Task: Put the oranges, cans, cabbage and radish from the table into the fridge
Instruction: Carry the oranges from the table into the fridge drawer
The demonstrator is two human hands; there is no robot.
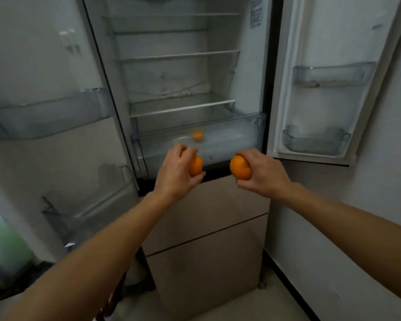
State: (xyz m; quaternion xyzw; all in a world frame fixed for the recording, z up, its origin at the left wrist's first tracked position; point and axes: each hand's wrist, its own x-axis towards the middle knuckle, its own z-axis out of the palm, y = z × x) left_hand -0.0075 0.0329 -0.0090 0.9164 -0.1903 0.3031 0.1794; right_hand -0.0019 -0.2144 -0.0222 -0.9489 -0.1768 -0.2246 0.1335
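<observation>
The fridge (181, 105) stands in front of me with both upper doors swung open. My left hand (175, 174) is closed around an orange (195, 167), held just in front of the clear bottom drawer (229, 140). My right hand (262, 173) grips a second orange (240, 167) at the same height, to the right. A blurred orange shape (197, 135) shows through the drawer's front; I cannot tell whether it is a third orange or a reflection. Cans, cabbage and radish are out of view.
Glass shelves (178, 55) inside the fridge are bare. The left door (49, 112) and right door (322, 77) carry clear bins. Below are two beige freezer drawers (206, 228). A white wall (368, 216) is close on the right.
</observation>
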